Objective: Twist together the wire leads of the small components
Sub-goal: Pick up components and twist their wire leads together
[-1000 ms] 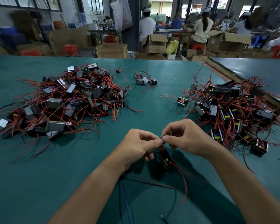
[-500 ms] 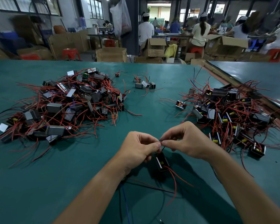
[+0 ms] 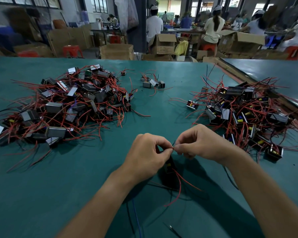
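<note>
Above the green table [image 3: 86,182], my left hand [image 3: 147,155] and my right hand [image 3: 199,143] meet fingertip to fingertip and pinch the wire leads [image 3: 173,147] of one small black component [image 3: 169,167]. The component hangs just below my left hand, partly hidden by it. Its red leads [image 3: 178,186] trail down toward me. A dark lead tip sticks up between my thumbs.
A big pile of components with red wires [image 3: 65,105] lies to the left, another pile [image 3: 244,114] to the right. A few loose components [image 3: 151,83] sit at the table's middle back. Loose blue and black wires [image 3: 136,219] lie near me. People work at benches behind.
My hands stay pinched together on the leads. The hanging component has swung and turned under my left hand, and its red leads now trail lower right.
</note>
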`<state>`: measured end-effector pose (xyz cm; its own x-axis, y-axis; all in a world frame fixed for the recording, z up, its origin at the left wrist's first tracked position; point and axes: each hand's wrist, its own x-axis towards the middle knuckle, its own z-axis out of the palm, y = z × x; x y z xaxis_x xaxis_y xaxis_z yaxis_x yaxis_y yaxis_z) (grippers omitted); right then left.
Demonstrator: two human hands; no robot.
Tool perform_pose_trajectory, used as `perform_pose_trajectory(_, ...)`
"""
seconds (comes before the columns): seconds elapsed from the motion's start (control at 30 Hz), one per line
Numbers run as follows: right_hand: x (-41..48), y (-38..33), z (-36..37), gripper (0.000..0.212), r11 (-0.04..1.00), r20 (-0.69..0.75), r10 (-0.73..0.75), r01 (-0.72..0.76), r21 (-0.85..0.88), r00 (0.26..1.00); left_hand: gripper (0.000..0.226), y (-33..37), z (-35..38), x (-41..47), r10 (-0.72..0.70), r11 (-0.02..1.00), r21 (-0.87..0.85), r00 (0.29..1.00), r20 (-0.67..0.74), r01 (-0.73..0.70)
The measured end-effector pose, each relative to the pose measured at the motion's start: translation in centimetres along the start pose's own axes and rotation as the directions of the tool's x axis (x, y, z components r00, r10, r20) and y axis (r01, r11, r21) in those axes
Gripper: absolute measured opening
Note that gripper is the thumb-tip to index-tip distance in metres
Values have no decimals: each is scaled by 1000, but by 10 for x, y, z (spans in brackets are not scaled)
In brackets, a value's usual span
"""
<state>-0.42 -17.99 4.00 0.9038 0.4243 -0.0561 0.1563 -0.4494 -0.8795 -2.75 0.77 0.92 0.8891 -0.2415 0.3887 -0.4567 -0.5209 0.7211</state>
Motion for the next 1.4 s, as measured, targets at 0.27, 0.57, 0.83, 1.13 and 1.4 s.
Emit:
perform_pose_trajectory(0.27,-1,2,-2,28,977,127,156,-172,129,980,9,2,2,1,-54,997,-49,996,75,58)
perform_pose_trajectory(0.57,2,3,3,20,975,-43,-220,219,-37,975,15,-4,-16,7,-306,765,-460,882,358,452)
perform_pose_trajectory(0.83,2,0,9,16,973,-80,-210,200,-118,974,19,-3,-17,7,-372,684,-473,823,429,556)
perform_pose_trajectory(1.13,3,3,7,18,988,-12,-34,32,-154,999,13,-4,-10,6,-323,762,-442,870,373,473)
perform_pose_trajectory(1.4,2,-3,14,26,953,92,304,-302,-30,948,14,-5,-1,0,-173,963,-166,961,215,210)
